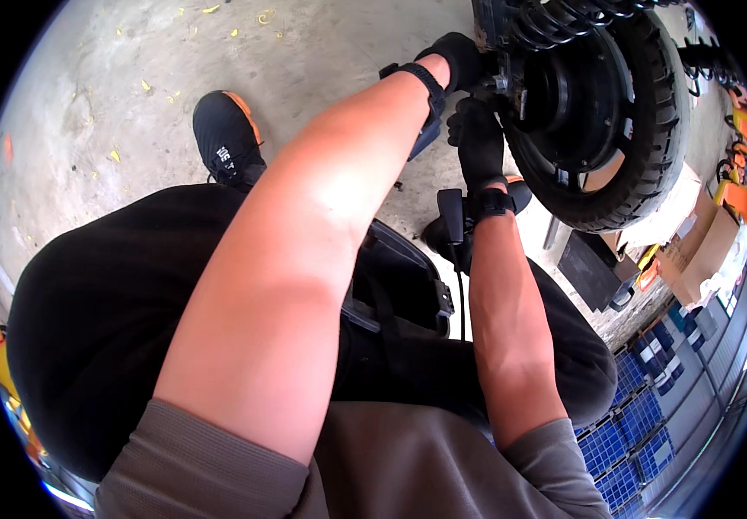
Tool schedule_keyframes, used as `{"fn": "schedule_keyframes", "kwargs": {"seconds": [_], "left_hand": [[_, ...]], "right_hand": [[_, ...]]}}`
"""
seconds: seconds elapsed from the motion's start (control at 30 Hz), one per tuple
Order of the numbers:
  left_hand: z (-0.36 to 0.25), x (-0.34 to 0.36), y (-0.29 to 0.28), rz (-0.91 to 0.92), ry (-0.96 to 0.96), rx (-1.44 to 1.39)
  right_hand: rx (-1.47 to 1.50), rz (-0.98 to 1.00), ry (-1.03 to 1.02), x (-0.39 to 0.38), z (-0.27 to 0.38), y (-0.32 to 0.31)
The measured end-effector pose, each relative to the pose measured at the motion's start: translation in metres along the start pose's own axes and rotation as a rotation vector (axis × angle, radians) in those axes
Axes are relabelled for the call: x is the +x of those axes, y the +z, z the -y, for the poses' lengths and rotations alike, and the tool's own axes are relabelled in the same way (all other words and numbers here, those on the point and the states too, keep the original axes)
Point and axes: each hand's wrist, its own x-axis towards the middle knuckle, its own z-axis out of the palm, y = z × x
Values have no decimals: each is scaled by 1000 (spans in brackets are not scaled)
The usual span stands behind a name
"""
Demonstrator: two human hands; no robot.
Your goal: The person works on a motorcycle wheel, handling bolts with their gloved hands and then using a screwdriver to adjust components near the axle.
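A black wheel with a knobbly tyre (660, 130) stands at the upper right, its hub facing me. My left hand (458, 62), in a black glove, reaches to the metal axle end (501, 82) beside the hub. Its fingers are lost against the dark parts there. Just below, my right hand (480, 138), also black-gloved, is closed with its fingers curled, close to the wheel's near side. Whatever it may grip is hidden. Above the hub runs a black coil spring (555, 24).
An open black case (404, 281) lies between my legs. Cardboard boxes (693, 246) and a dark flat panel (592, 270) lie beyond the wheel. Blue crates (628, 432) are stacked at the lower right. Concrete floor (114, 104) spreads to the left, with scattered yellow bits.
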Motion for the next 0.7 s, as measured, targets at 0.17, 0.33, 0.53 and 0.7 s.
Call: {"fn": "schedule_keyframes", "kwargs": {"seconds": [0.17,0.33,0.53,0.7], "left_hand": [[0,15,30,-80,4,3],[-3,2,15,-82,-3,-2],[8,5,31,-121,-104,-122],[-6,11,20,-119,-120,-116]], "right_hand": [[112,-156,102,-5,-1,-3],[48,-152,-139,14,-13,-16],[-634,304,-458,27,9,-32],[365,-50,104,26,-9,-31]]}}
